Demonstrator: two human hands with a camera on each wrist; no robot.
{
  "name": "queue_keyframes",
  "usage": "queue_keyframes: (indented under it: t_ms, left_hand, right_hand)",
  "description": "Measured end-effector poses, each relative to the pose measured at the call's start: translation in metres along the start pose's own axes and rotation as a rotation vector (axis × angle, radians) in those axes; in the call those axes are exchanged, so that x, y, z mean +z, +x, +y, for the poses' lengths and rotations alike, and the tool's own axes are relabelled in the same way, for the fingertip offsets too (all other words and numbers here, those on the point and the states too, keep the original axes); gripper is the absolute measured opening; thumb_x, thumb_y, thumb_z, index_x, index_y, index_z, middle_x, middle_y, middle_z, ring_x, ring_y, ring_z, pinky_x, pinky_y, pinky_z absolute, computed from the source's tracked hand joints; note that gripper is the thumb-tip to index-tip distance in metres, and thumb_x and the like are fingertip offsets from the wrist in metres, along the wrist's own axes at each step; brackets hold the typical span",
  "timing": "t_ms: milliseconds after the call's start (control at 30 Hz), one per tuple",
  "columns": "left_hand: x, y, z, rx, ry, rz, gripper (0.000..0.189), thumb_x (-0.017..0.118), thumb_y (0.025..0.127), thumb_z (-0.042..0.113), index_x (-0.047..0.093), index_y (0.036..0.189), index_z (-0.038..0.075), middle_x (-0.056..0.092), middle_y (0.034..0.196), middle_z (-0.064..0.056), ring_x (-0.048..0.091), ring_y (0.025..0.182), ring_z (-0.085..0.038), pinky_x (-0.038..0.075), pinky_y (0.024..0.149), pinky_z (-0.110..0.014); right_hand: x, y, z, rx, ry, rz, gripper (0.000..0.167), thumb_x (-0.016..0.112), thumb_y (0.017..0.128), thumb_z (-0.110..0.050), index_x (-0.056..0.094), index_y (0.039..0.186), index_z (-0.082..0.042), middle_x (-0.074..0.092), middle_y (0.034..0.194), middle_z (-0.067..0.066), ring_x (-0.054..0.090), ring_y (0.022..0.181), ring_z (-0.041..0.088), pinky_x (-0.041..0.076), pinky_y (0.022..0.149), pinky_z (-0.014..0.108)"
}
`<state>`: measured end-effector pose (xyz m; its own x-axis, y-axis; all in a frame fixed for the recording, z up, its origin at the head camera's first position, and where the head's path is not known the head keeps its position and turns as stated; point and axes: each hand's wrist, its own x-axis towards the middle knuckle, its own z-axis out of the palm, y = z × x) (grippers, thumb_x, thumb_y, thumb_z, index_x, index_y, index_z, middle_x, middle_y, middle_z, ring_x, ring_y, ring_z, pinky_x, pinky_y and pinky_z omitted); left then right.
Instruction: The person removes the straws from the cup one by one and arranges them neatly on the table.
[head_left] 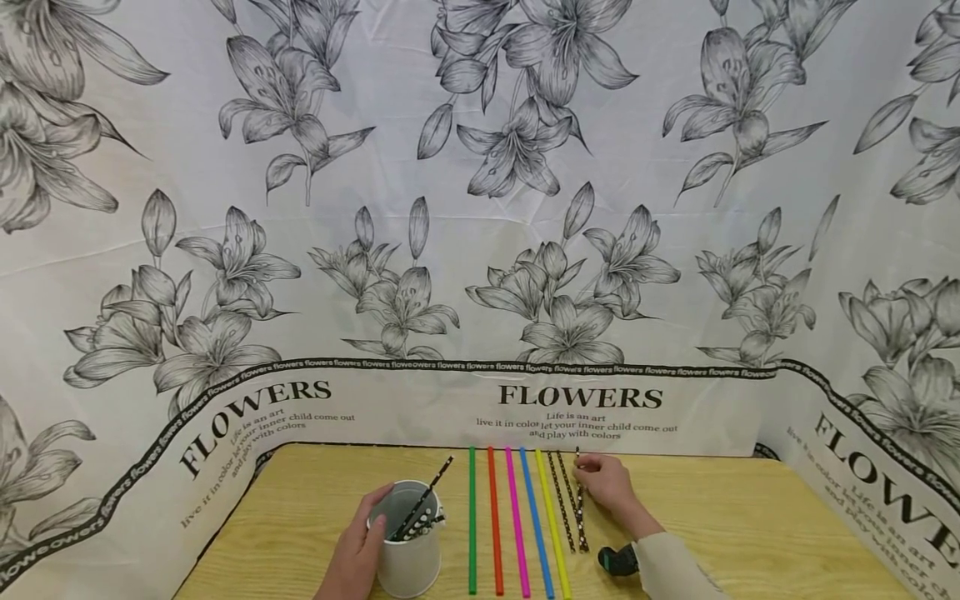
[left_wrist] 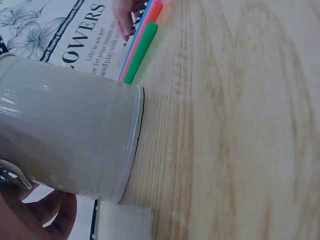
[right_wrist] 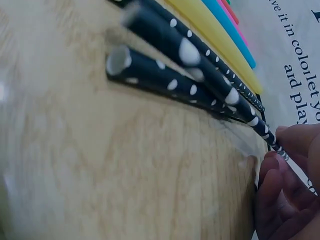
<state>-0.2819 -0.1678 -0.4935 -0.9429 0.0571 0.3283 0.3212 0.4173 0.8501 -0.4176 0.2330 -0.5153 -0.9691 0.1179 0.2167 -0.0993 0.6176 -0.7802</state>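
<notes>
A small pale metal bucket (head_left: 408, 571) stands at the front of the table. My left hand (head_left: 358, 542) grips its side, thumb at the rim. Several black straws with white dots (head_left: 431, 492) lean inside it, one reaching high above the rim. My right hand (head_left: 606, 483) pinches the far end of a black straw with white dots (right_wrist: 222, 90), between thumb and fingertips. In the right wrist view, its near end is raised over another dotted straw (right_wrist: 150, 72) on the table. More dotted straws (head_left: 561, 500) lie just left of that hand.
Green (head_left: 472, 525), red (head_left: 495, 525), pink (head_left: 517, 525), blue (head_left: 537, 533) and yellow (head_left: 553, 525) straws lie side by side between bucket and right hand. A flower-printed cloth (head_left: 480, 292) surrounds the wooden table (head_left: 750, 517). Beside the right sleeve is a dark object (head_left: 617, 562).
</notes>
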Motion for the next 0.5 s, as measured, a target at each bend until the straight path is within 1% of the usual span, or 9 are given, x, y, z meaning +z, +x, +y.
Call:
queue_keyframes:
  t_ms: [200, 400, 500]
  left_hand:
    - [0.0004, 0.0004, -0.0012, -0.003, 0.003, 0.006, 0.037, 0.038, 0.104, 0.015, 0.044, 0.141, 0.017, 0.052, 0.137, -0.012, 0.051, 0.122, -0.032, 0.039, 0.098, -0.057]
    - [0.0, 0.0013, -0.0017, -0.03, -0.006, -0.017, 0.038, 0.037, 0.105, 0.018, 0.042, 0.142, 0.017, 0.05, 0.139, -0.013, 0.05, 0.123, -0.034, 0.039, 0.098, -0.058]
    - [-0.0002, 0.0015, -0.0018, -0.043, -0.011, -0.023, 0.038, 0.037, 0.105, 0.019, 0.042, 0.142, 0.017, 0.05, 0.139, -0.013, 0.05, 0.123, -0.034, 0.039, 0.098, -0.058]
  right_hand:
    - [0.0006, 0.001, 0.001, -0.009, -0.049, -0.014, 0.015, 0.07, 0.084, -0.007, 0.074, 0.097, -0.001, 0.068, 0.087, 0.005, 0.06, 0.08, 0.021, 0.049, 0.07, 0.04]
    - [0.0004, 0.001, 0.0009, -0.02, -0.05, -0.013, 0.014, 0.069, 0.085, -0.007, 0.073, 0.096, -0.001, 0.068, 0.088, 0.006, 0.061, 0.081, 0.023, 0.05, 0.072, 0.043]
    - [0.0011, 0.0016, 0.0013, -0.018, -0.047, -0.008, 0.014, 0.069, 0.085, -0.007, 0.073, 0.096, -0.001, 0.068, 0.087, 0.005, 0.061, 0.08, 0.023, 0.05, 0.071, 0.041]
